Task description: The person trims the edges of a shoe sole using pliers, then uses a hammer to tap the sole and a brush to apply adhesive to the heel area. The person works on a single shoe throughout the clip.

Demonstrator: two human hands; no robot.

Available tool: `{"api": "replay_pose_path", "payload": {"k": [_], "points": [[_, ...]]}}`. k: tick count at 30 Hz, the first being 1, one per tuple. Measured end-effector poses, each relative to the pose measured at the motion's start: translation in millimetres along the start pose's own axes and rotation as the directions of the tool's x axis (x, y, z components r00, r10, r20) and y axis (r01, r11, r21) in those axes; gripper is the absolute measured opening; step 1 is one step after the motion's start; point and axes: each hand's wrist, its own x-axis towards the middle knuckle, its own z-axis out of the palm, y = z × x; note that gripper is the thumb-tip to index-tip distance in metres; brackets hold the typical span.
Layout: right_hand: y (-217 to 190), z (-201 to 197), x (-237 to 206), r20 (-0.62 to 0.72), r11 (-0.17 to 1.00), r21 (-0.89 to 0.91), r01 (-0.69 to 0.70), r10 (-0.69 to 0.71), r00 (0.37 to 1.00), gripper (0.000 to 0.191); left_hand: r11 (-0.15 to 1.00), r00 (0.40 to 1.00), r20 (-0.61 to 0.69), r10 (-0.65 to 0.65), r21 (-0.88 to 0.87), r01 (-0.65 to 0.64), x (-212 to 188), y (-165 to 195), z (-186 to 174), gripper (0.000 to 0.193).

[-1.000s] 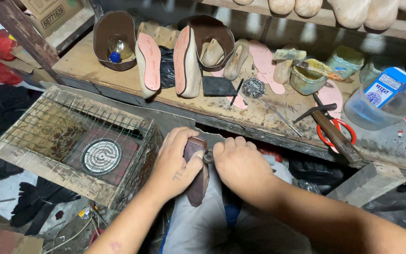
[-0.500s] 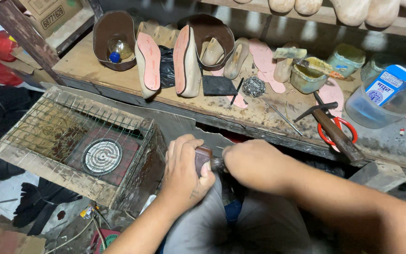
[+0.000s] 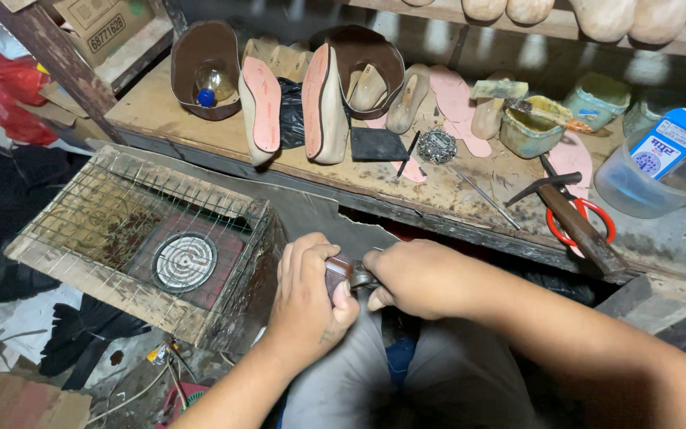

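Observation:
Over my lap, my left hand (image 3: pixel 308 291) wraps around a dark brown leather shoe piece (image 3: pixel 337 272), most of it hidden by the fingers. My right hand (image 3: pixel 418 278) is closed on a small metal tool (image 3: pixel 361 278), whose tip presses against the leather at the left thumb. Both hands touch each other just below the edge of the wooden workbench (image 3: pixel 168 103).
A wire-mesh box with a coil heater (image 3: pixel 186 260) sits at my left. The bench carries shoe lasts with pink insoles (image 3: pixel 262 103), a hammer (image 3: pixel 573 222), red-handled scissors (image 3: pixel 589 218), a glue tub (image 3: pixel 532 127), a clear plastic tub (image 3: pixel 637 187) and brown leather uppers (image 3: pixel 208 48).
A second ago both hands pressed a long leather piece in plain sight. Now the left hand has closed around it and the right hand has shifted rightward, working the metal tool against it.

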Motion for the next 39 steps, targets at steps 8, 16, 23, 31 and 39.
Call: {"api": "replay_pose_path", "payload": {"k": [8, 16, 23, 31, 39], "points": [[-13, 23, -19, -0.297, 0.973, -0.227, 0.043, -0.112, 0.948, 0.018, 0.993, 0.999, 0.0, -0.037, -0.109, 0.037, 3, -1, -3, 0.049], [-19, 58, -4, -0.495, 0.935, -0.349, -0.062, -0.128, 0.86, 0.018, 0.978, 0.991, 0.057, -0.124, -0.159, 0.132, 10, -9, -7, 0.039], [55, 65, 19, -0.351, 0.989, 0.106, -0.104, 0.135, 0.927, 0.04, 0.996, 0.996, 0.003, -0.086, -0.022, 0.086, 3, -15, 1, 0.053], [174, 70, 61, -0.567, 0.905, 0.288, -0.312, 0.424, 0.706, 0.053, 0.995, 0.998, -0.065, 0.022, 0.099, -0.015, 3, -18, 12, 0.091], [209, 86, 73, -0.789, 0.956, 0.203, -0.213, 0.289, 0.543, 0.063, 0.896, 0.967, 0.246, 0.063, -0.44, 0.053, 39, -29, 50, 0.079]]}}
